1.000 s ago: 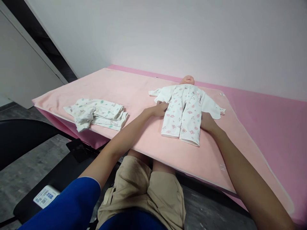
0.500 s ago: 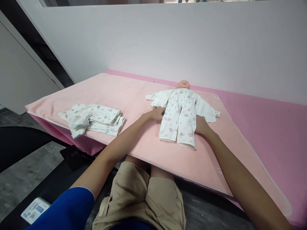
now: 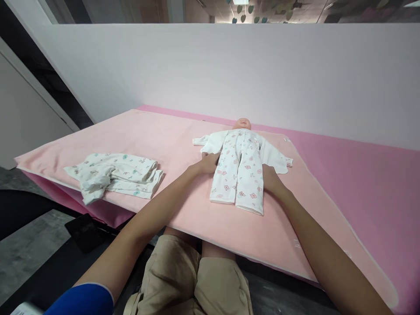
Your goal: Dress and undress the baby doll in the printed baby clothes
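Note:
A baby doll [image 3: 243, 124] lies on its back, its head toward the wall. White long sleeves [image 3: 275, 155] spread out to both sides of it. White printed baby trousers [image 3: 238, 175] lie over its front, the legs pointing toward me. At the trousers' left edge, my left hand [image 3: 209, 162] is closed on the cloth, fingertips partly hidden. My right hand [image 3: 271, 179] grips the opposite edge, with most of its fingers out of sight behind the fabric.
Folded white printed baby clothes [image 3: 121, 175] lie at the left, near the table's front edge. A peach blanket [image 3: 177, 131] covers much of the pink table [image 3: 367, 170]. Behind it rises a white partition [image 3: 229, 65]. A dark flat object [image 3: 83, 232] is below the table at left.
The camera view has tilted up a little, so more shows above the partition. Both hands keep their places at the sides of the trousers, and the doll lies as before.

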Available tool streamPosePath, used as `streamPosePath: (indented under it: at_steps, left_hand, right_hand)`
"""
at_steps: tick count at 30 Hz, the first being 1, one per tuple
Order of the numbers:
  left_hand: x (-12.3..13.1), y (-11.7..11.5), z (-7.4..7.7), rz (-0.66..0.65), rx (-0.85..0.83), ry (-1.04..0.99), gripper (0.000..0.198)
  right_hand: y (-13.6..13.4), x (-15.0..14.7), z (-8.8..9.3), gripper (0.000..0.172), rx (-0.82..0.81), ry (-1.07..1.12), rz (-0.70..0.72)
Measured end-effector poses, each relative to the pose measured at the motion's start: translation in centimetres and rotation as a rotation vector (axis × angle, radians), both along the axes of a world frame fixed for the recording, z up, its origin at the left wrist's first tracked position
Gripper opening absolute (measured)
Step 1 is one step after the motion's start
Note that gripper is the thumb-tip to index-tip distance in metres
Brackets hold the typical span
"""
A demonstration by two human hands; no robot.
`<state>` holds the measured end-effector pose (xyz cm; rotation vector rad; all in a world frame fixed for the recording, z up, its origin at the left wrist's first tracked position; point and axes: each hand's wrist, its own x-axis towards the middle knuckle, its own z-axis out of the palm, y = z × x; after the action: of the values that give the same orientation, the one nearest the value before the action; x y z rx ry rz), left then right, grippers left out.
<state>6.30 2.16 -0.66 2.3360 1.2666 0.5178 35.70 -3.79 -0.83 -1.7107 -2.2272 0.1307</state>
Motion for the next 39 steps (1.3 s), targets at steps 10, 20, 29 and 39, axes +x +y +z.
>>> streamPosePath:
  at_steps: [10,20,29,39]
  left_hand:
    - [-3.6,2.1,-1.9,0.710,0.146,-0.104,0.027]
    - [-3.3,2.8,-0.4,0.698,-0.094,-0.210,0.019]
    - [-4.8,2.0,0.2,0.864,-0.072,-0.358,0.026]
    - [-3.9,2.0,-1.1,0.788,-0.056,-0.330,0.017]
  right_hand:
    - [0.9,7.6,-1.0,0.059,0.122,0.010,-0.696]
    - [1.4,8.5,-0.4,0.048,-0.110,0.099,-0.706]
    - [1.3,9.5,-0.2,0.058,-0.142,0.177,-0.728]
    - [0.8,8.9,-1.0,0.031,-0.036,0.469,-0.704]
